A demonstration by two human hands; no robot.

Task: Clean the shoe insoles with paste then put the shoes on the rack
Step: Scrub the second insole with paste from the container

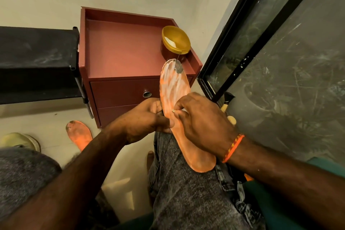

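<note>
A dusty black rack [35,61] stood against the wall, touching the left side of a red cabinet [121,56]. At the cabinet top's right front corner sat an open jar [175,45] with white paste inside. On the floor below the cabinet's left front corner lay a second insole [79,134], still dirty at the toe, and near it a pale shoe [20,142].

The person sat with the insole [174,87] lying along the right thigh, toe pointing toward the jar. Paste was smeared white over its front half; a grey patch of dirt remained at the toe, and the heel end looked bare orange.

The left hand [145,117] was clamped on the insole's left edge at mid-length, thumb on top. The right hand [199,119] had its fingers curled down onto the surface, pinching something small and white; I could not tell what it was.

To do this step well, I judged the left hand should keep the insole flat against the thigh so it would not flex, while the right worked paste in short strokes toward the heel, then returned to the stubborn toe patch.
</note>
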